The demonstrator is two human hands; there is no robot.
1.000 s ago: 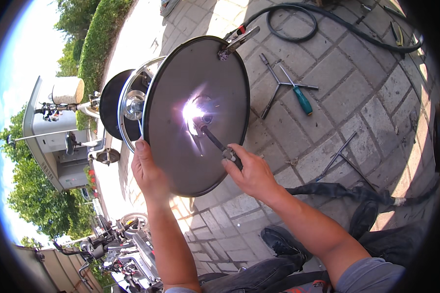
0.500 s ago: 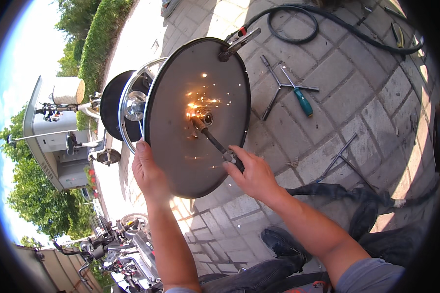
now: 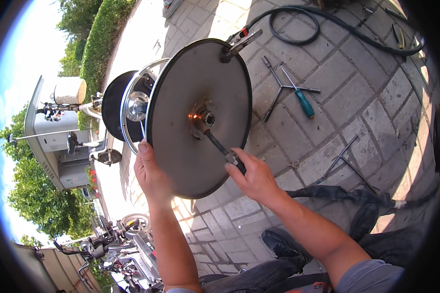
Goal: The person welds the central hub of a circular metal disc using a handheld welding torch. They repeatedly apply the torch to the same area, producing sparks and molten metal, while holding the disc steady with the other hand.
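Note:
A large grey metal disc with a dark rim stands tilted before me. My left hand is closed on its lower left edge, thumb on top, with the other fingers partly hidden behind. In my right hand is the handle of a welding torch, whose nozzle points at the disc's centre. There a round nut-like hub sits in a scorched patch, and a small orange glow shows left of it. An earth clamp grips the disc's upper right edge. Behind the disc is a shiny spoked wheel.
On the paving lie a three-armed socket wrench, a green-handled screwdriver, another metal wrench and pliers. A black cable runs from the clamp. The torch's sleeved hose passes by my shoes. Motorcycles stand lower left.
The bright sparks at the disc's centre have stopped, leaving a small orange glow. Disc and torch have shifted only slightly; both hands keep their hold.

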